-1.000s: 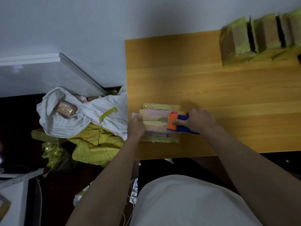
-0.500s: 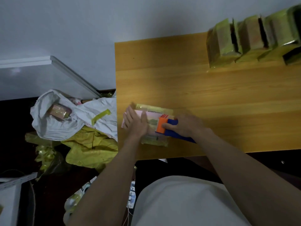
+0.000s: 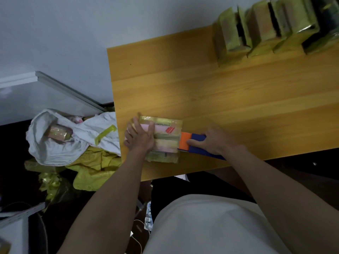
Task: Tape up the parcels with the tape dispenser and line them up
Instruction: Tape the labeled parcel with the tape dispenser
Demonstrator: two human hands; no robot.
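A flat pink and yellow-green parcel lies near the front left corner of the wooden table. My left hand presses flat on its left end, fingers straight. My right hand grips the blue and orange tape dispenser, whose orange head sits at the parcel's right edge. Several taped parcels stand in a row at the table's far right.
A white sack on the floor left of the table holds another parcel. Crumpled yellow wrapping lies beneath it. A white wall is behind the table. My white shirt fills the bottom of the view.
My right hand has drawn the dispenser rightward from the parcel's middle to its right edge. My left hand moved from the parcel's left side onto its top.
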